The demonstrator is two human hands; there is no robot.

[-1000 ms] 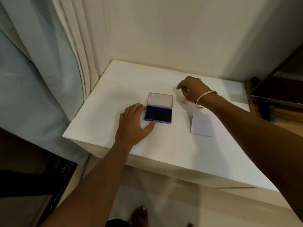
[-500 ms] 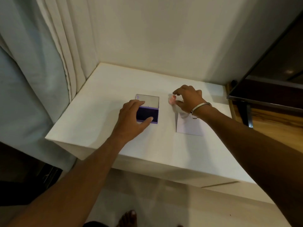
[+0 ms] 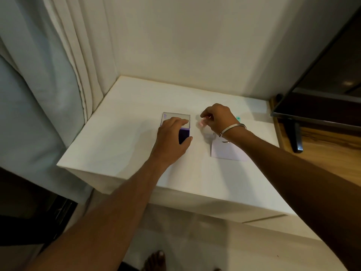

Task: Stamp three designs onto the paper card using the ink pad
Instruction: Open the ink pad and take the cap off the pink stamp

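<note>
A purple ink pad (image 3: 184, 135) lies open on the white table (image 3: 125, 145), its clear lid (image 3: 176, 117) flipped back. My left hand (image 3: 172, 138) rests over the pad, thumb at its near edge and fingers across the top, covering most of the dark ink. My right hand (image 3: 217, 118) hovers just right of the pad and pinches a small pink stamp (image 3: 202, 123) between fingertips. A pale lilac paper card (image 3: 227, 151) lies flat on the table under my right wrist, partly covered by it.
A small green object (image 3: 238, 118) peeks out behind my right hand. Curtains (image 3: 58, 75) hang at the left of the table. A dark TV screen (image 3: 322, 85) on a stand sits at the right. My foot (image 3: 155, 261) shows on the floor below.
My right hand picked up the pink stamp and now holds it in the air beside the pad. My left hand slid further onto the ink pad.
</note>
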